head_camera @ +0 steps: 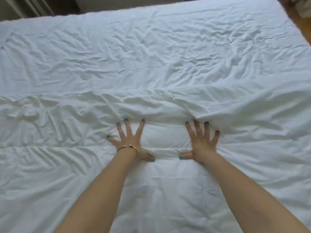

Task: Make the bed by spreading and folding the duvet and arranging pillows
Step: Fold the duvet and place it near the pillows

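Note:
A white duvet (159, 190) covers the near half of the bed, its far edge running across the middle of the view. Beyond that edge lies a wrinkled white sheet (151, 56). My left hand (130, 140), with a gold bracelet at the wrist, presses flat on the duvet with fingers spread wide. My right hand (201, 142) presses flat beside it, fingers also spread, about a hand's width apart from the left. The fingertips of both hands sink into the duvet just short of its far edge. No pillows are in view.
The bed's far edge (117, 11) runs along the top, with a dark floor strip and wall behind it. A patch of wooden floor (301, 29) shows past the bed's corner at the top right. The duvet bunches in folds at the left (42, 115).

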### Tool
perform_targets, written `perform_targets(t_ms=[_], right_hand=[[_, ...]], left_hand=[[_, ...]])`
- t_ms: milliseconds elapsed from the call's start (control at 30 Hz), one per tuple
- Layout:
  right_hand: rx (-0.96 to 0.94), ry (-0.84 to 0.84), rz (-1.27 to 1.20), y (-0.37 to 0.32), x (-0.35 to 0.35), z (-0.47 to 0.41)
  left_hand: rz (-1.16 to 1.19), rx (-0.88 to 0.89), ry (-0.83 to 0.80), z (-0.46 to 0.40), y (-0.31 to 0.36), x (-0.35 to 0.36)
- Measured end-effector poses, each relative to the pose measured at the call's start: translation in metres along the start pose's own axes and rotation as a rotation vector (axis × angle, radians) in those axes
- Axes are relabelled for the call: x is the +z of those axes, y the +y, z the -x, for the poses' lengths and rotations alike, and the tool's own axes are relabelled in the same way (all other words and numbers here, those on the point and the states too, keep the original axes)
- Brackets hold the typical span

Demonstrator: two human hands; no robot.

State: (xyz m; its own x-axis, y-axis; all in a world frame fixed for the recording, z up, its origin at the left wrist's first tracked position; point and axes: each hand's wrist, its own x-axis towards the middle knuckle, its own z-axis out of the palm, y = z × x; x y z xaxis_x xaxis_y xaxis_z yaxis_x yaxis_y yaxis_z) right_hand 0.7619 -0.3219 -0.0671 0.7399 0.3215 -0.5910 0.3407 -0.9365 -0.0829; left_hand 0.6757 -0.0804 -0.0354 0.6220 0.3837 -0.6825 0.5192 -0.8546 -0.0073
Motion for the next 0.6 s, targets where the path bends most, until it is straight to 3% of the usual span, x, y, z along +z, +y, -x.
perform_targets(t_ms=[600], right_hand=[[-0.103,-0.132,-0.003,0.007,0.026,-0.054]], left_hand=[[-0.005,-0.027,-0.084,-0.045,0.014,0.015]])
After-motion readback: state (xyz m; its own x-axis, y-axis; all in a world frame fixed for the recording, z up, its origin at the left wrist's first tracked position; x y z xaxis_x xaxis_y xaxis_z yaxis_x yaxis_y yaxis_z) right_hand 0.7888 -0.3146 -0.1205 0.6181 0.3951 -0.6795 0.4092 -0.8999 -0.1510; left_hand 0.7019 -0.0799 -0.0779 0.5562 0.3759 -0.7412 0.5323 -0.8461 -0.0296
